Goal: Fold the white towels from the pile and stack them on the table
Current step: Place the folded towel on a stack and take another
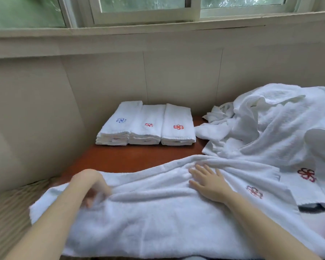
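A white towel lies spread across the near part of the brown table. My left hand pinches a fold of this towel near its left end, fingers curled into the cloth. Flat on the towel's upper middle rests my right hand, fingers straight and spread. Three stacks of folded white towels stand side by side at the back of the table, with blue and red flower marks on top. A loose pile of white towels heaps up at the right.
A beige wall panel and a window sill run behind the table. Another towel with a red flower mark hangs from the pile at the right, partly over the spread towel. A ribbed beige surface lies to the left of the table.
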